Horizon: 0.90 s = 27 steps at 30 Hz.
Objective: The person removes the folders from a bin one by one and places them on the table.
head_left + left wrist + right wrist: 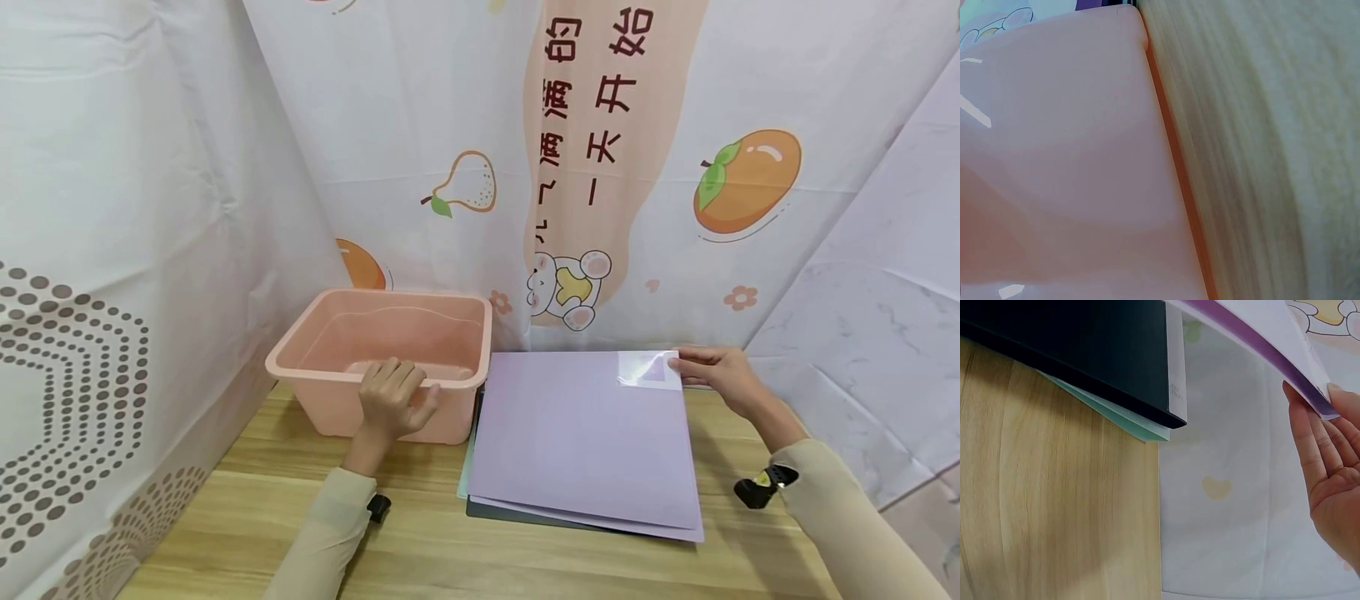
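Note:
My left hand (393,400) grips the front rim of a pink plastic basin (322,404), its fingers over the edge and into the opening. At the far right corner of a light purple folder (577,433), my right hand (720,375) pinches the cover between thumb and fingers. In the right wrist view that corner is lifted above a black folder (1085,350), with a mint green folder (1107,412) lowest in the stack. A whitish label pocket (645,369) sits on the purple cover near my right thumb. The left wrist view shows mostly the basin's wall (1085,125).
The basin and folders stand side by side on a wood-grain table (420,542). Behind them hangs a white printed curtain (420,100), with another sheet (150,167) on the left and a marbled one (885,333) on the right.

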Available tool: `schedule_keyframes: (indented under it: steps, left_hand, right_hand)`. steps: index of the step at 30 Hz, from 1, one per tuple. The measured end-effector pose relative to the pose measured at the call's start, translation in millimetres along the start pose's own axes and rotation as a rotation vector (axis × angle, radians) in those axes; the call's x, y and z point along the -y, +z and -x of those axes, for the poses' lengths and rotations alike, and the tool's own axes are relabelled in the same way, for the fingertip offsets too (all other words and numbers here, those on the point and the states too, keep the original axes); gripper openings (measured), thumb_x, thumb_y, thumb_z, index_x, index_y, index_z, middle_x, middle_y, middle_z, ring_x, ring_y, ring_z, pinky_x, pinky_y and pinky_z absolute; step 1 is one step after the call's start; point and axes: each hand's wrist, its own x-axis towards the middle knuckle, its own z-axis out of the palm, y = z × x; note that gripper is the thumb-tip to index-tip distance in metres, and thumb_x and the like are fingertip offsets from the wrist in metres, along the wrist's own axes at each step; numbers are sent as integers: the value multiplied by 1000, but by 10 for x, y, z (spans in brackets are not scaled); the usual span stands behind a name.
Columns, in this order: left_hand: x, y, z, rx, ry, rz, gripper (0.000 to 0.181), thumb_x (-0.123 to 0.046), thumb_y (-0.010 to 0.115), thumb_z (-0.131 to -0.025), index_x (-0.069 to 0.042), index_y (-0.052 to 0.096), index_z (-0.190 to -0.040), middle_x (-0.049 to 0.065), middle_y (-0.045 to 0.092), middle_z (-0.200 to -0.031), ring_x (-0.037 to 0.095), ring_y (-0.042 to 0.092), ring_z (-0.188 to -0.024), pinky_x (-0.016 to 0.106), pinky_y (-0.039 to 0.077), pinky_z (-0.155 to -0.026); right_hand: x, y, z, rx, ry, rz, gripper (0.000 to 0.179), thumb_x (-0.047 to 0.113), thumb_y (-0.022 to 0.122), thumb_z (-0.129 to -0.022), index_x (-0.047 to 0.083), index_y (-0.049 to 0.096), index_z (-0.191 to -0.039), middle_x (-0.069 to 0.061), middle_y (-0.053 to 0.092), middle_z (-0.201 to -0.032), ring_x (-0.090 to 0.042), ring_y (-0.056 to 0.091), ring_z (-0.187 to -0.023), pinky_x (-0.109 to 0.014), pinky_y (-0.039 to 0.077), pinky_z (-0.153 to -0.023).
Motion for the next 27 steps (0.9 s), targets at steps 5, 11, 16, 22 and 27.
schedule_keyframes:
  steps: [5, 11, 16, 22, 27]
  left_hand:
    - [1, 6, -1, -5, 3, -2, 42, -39, 52, -93, -10, 57, -62, 3, 52, -54, 21, 43, -48, 35, 35, -47]
    - [3, 11, -2, -12, 3, 0, 43, -39, 52, -93, -10, 56, -62, 3, 52, -55, 21, 44, -48, 36, 36, -48]
    - [7, 2, -3, -12, 4, -1, 41, -38, 53, -92, -10, 56, -62, 3, 52, -55, 22, 44, -49, 37, 36, -48]
    - [8, 0, 3, -5, 1, -3, 41, -38, 53, -92, -10, 56, -63, 3, 52, -56, 21, 44, -49, 37, 36, -49]
    - [15, 7, 8, -2, -1, -9, 41, -39, 52, -92, -10, 56, -63, 3, 51, -55, 21, 44, -49, 37, 36, -49]
  right_hand:
    - [-32, 16, -27, 9, -1, 22, 26, 1, 66, -95, -5, 71, -120, 16, 76, -96, -1, 74, -86, -21, 59, -74]
    - [-76, 39, -49, 17, 12, 21, 25, 1, 66, -96, -3, 72, -119, 17, 75, -98, -1, 74, -86, -21, 59, -75]
    - [-83, 65, -59, 13, 20, 76, 42, 4, 66, -96, -22, 55, -128, 20, 74, -98, 0, 73, -86, -23, 60, -77]
    - [-107, 82, -71, 17, 44, 97, 47, 7, 66, -97, -23, 52, -130, 21, 74, -97, 0, 73, -86, -22, 60, -78]
    - [-141, 96, -94, 28, 60, 94, 49, 8, 66, -97, -24, 50, -132, 20, 74, -95, -2, 74, -84, -25, 60, -78]
